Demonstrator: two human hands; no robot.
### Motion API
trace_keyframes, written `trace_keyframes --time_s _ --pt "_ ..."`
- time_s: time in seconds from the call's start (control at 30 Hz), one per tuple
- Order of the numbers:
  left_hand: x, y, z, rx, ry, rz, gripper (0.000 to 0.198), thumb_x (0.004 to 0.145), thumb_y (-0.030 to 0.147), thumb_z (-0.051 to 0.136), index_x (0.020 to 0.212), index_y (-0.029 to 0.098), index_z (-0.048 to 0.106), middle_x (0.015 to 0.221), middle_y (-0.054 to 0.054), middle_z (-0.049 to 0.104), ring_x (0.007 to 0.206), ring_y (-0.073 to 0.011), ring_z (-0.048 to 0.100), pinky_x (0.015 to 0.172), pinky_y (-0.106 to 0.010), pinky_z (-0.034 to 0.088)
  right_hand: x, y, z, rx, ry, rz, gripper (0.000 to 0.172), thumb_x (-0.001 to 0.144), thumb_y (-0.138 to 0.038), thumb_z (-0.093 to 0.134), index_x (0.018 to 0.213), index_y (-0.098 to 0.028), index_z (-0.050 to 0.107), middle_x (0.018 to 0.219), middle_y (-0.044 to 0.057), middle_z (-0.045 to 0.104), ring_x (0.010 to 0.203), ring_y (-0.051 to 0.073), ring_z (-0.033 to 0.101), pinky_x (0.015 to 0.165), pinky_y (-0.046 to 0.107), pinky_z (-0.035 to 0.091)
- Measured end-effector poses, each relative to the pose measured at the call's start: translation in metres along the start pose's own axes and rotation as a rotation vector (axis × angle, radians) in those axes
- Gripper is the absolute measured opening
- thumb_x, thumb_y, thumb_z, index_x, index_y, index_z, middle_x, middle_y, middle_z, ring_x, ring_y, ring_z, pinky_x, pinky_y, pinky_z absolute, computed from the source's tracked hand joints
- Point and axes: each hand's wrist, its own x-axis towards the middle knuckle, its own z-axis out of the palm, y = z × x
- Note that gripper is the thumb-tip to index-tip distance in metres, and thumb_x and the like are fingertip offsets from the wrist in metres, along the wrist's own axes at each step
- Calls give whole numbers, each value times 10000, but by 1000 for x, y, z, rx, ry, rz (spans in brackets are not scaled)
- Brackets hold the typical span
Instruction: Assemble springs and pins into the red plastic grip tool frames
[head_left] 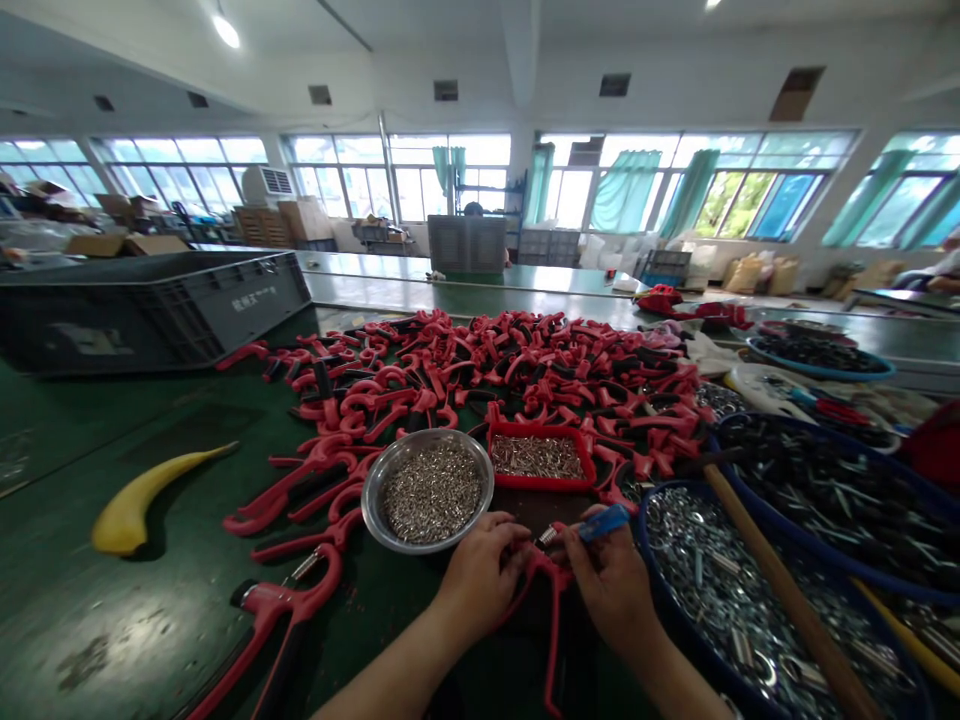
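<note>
My left hand (480, 578) and my right hand (611, 590) meet over a red hook-shaped plastic handle (546, 600), which hangs down toward the bench. My left fingers grip its top. My right hand pinches a small blue-handled item (604, 523), and a short metal piece (548, 536) shows near its tip. Just beyond my left hand stands a steel bowl (371, 500) of small metal pieces. A red tray (540, 470) of similar pieces sits beside it. Behind both spreads a large heap of red-and-black handles (480, 365).
Right of my hands, a blue basin (660, 590) holds steel washers and bolts, with a wooden stick (787, 600) across it. Another blue basin (840, 490) holds dark parts. A yellow curved object (142, 500) lies on the green bench (112, 620). A grey crate (150, 310) stands at left.
</note>
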Motion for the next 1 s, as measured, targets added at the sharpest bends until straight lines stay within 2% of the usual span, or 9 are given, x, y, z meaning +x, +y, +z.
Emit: trace_keyframes --time_s 0.1,0.23,0.5,0.6,0.67,0.73,0.83,1.0 --pt "0 0 0 -16 7 3 245 775 234 515 973 204 656 1067 -79 582 988 -194 538 900 -329 409 0 2 1 -16 3 -21 254 830 -390 499 963 -231 352 792 33 650 643 199 658 607 331 547" --pt "-1 -2 2 -36 24 -6 248 775 242 517 977 203 654 1086 -81 579 998 -199 535 911 -344 403 1 -1 1 -169 -13 -92 237 825 -386 492 955 -225 377 782 46 651 731 220 655 668 349 526" --pt "0 -2 7 -60 89 16 237 801 186 461 915 181 669 1038 -86 603 984 -189 543 918 -340 398 14 -4 0 5 -25 135 357 763 -474 544 925 -233 337 720 33 643 635 225 653 629 383 538" --pt "2 -5 9 -75 99 40 248 815 184 441 907 184 671 1024 -83 609 972 -186 549 902 -337 411 19 -6 0 82 -149 245 355 754 -501 530 892 -233 342 682 14 641 566 212 650 519 356 540" --pt "3 -7 10 -78 104 49 248 815 181 440 908 185 670 1025 -81 610 973 -187 549 901 -342 412 20 -9 1 117 -286 313 364 725 -492 569 863 -216 376 616 -4 634 482 198 632 410 300 503" --pt "3 -8 11 -80 104 54 245 811 176 446 913 186 668 1029 -80 610 974 -188 548 900 -347 413 18 -12 3 128 -366 345 366 709 -470 599 852 -200 398 583 -18 624 436 173 613 361 240 458" --pt "2 -9 10 -89 108 58 243 810 175 450 916 188 668 1023 -77 613 969 -185 550 897 -345 417 12 -11 5 114 -303 320 351 753 -483 545 881 -209 367 617 -27 615 465 145 613 382 217 459" --pt "2 -10 9 -89 105 50 249 814 187 446 917 195 672 1036 -74 612 977 -181 552 908 -337 413 12 -4 -14 -86 -55 136 333 759 -478 544 887 -225 370 679 5 627 546 176 630 485 292 522"
